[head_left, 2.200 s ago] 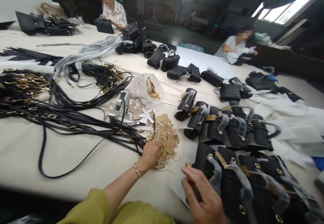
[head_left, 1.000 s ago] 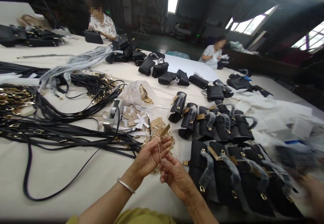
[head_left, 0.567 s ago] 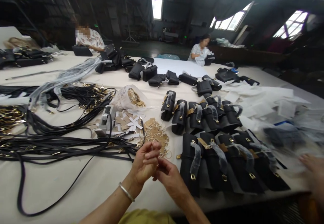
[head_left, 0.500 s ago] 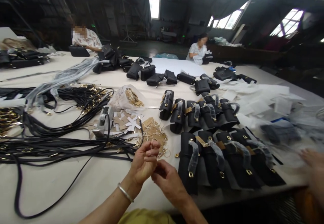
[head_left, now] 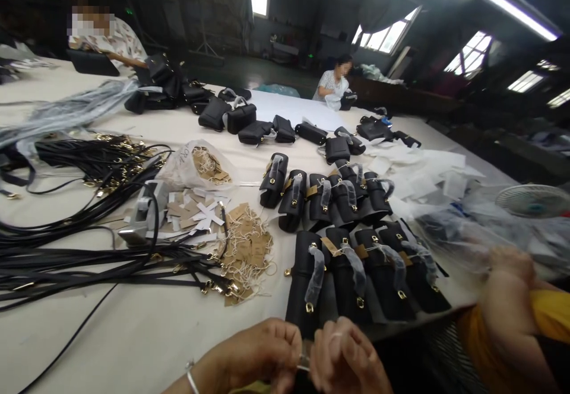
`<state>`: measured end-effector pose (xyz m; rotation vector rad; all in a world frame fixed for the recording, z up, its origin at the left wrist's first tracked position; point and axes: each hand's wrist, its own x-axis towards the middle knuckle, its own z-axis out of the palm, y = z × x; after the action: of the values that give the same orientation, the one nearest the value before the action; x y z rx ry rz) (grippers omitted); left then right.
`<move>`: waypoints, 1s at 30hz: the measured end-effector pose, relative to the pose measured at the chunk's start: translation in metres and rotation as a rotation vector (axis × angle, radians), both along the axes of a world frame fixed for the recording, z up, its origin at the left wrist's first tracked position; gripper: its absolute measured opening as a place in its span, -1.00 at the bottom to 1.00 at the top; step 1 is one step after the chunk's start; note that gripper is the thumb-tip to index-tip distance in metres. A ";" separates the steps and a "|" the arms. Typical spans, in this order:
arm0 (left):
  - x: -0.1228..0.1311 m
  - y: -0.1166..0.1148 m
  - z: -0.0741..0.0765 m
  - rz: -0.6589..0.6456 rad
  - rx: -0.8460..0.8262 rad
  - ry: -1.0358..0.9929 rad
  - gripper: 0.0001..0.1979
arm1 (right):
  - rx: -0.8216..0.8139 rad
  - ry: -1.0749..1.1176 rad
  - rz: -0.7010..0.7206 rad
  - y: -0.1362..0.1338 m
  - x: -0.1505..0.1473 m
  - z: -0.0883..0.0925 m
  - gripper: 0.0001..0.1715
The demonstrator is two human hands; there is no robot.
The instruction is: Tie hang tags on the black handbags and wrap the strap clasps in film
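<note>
At the bottom edge, my left hand (head_left: pixel 267 349), with a silver bangle at the wrist, is closed in a pinch. Right beside it, my right hand (head_left: pixel 347 355) has its fingers curled together. A thin white string (head_left: pixel 304 367) shows between the two; no tag can be made out on it. Just beyond my fingers stands the nearest black handbag (head_left: pixel 299 281), its handle wrapped in clear plastic. Several more black handbags (head_left: pixel 342 275) line up to its right, some with brown tags (head_left: pixel 330 247). Left of them lies a pile of brown tags with white strings (head_left: pixel 249 245).
Black straps with gold clasps (head_left: pixel 111 269) spread across the left. A grey tape dispenser (head_left: pixel 145 213) stands near a bag of tags (head_left: pixel 196 165). White sheets (head_left: pixel 423 168) and plastic lie at right. A person's arm (head_left: pixel 510 299) is close on the right; two people work across the table.
Both hands have moved from beside the tag pile down and to the right, near the closest handbag. The view has swung to the right, bringing a fan and more of the neighbour's arm into sight.
</note>
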<state>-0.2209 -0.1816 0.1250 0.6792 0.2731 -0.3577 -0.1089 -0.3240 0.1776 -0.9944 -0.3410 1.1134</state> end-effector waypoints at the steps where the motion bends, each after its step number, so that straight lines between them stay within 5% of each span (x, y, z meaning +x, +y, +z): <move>1: 0.006 0.001 0.002 -0.030 0.070 -0.019 -0.79 | -0.106 0.065 -0.031 -0.003 0.007 0.000 -0.61; 5: 0.039 0.027 0.002 0.181 0.598 -0.026 -0.78 | -0.466 -0.094 -0.106 -0.002 0.053 -0.008 -0.48; 9: 0.075 0.048 -0.011 0.425 1.098 -0.129 -0.86 | -0.659 -0.325 0.114 0.023 0.098 -0.027 -0.46; 13: 0.101 0.045 -0.026 0.388 1.242 -0.276 -0.79 | -0.670 -0.330 0.363 0.053 0.119 -0.044 -0.60; 17: 0.111 0.042 -0.036 0.462 1.302 -0.279 -0.86 | -0.611 -0.302 0.464 0.070 0.126 -0.045 -0.65; 24: 0.113 0.067 -0.037 0.575 1.148 -0.044 -0.88 | -0.601 -0.287 0.338 0.066 0.135 -0.032 -0.70; 27: 0.115 0.080 -0.037 0.532 0.723 0.141 -0.85 | -0.635 -0.295 0.301 0.059 0.140 -0.026 -0.61; 30: 0.118 0.085 -0.034 0.540 0.163 0.212 -0.84 | -0.601 -0.079 0.193 0.054 0.144 -0.023 -0.55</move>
<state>-0.1029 -0.0964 0.0908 0.6991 0.6756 0.1133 0.0355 -0.2697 0.1545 -1.5622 -0.1653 1.3923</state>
